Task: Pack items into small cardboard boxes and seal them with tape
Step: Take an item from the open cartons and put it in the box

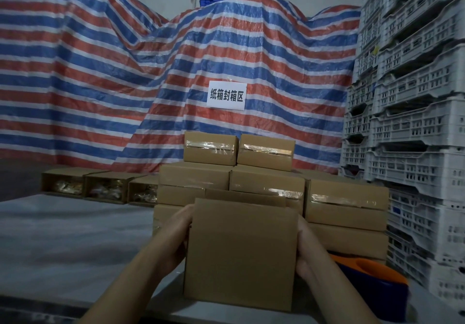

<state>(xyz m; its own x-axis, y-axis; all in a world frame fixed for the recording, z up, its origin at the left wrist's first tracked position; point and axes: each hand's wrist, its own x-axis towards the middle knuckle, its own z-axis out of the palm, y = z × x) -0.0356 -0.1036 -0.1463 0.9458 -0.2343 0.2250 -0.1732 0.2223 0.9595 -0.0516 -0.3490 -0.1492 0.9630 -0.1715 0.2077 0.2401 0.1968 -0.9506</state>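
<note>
A striped tarpaulin (100, 72) in red, blue and white fills the back of the scene, draped over bulky shapes, with a white paper sign (226, 95) bearing black characters fixed to it near the middle. Along the right edge rises a tall stack of pale perforated plastic crates (412, 97). In front of the tarpaulin lies the pale worktop (63, 235), and on it, right of centre, stands a pile of sealed cardboard boxes (266, 185) with clear tape across their seams, two smaller ones sitting on top. To the left of that pile, a row of three open boxes (105, 185) lies on its side, showing shiny wrapped contents that are too dim to make out. Nearest the camera, a small cardboard box (241, 253) is held up just above the near edge of the worktop, its plain side facing the viewer and a flap standing up behind its top edge. The left hand (177, 235) grips its left side, fingers wrapped round the far face out of sight; the right hand (308, 250) grips its right side likewise. Just right of the held box, low on the worktop, sits an orange and dark blue tape dispenser (372, 281).
</note>
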